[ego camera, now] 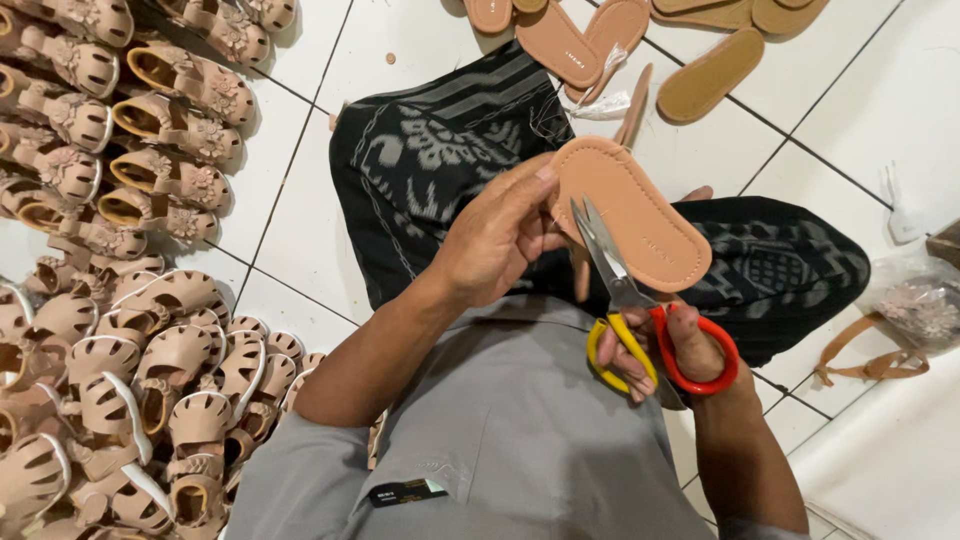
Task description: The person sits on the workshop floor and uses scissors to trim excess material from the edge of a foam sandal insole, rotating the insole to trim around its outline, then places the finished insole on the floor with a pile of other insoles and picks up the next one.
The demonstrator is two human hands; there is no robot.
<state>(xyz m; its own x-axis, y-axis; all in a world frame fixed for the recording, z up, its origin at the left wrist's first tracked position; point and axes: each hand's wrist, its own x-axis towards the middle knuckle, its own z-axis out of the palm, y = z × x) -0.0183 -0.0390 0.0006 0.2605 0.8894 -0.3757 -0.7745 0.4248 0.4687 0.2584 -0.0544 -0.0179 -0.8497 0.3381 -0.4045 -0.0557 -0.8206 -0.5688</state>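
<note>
— Item one?

— Sole (632,212): tan, oval, stitched round the edge, a small stamped mark I can't read. My left hand (497,237) is closed on its near end, thumb on top, holding it above my lap over the dark patterned cloth (430,150).

— Orientation?

— Long axis runs from upper left, by my thumb, down to the right; flat face up toward me.

— Item two?

— Scissors (625,305), one yellow loop, one red. My right hand (680,350) grips them through the loops. Blades slightly parted, tips pointing up and left, lying over the sole's near edge.

— Hidden?

— The fingers under the sole. Whether the blades bite anything, I cannot tell.

— Surroundings?

— More soles (600,35) on the white tiled floor (880,100) ahead; finished sandals (150,130) heaped to my left, cut off by the frame.
</note>
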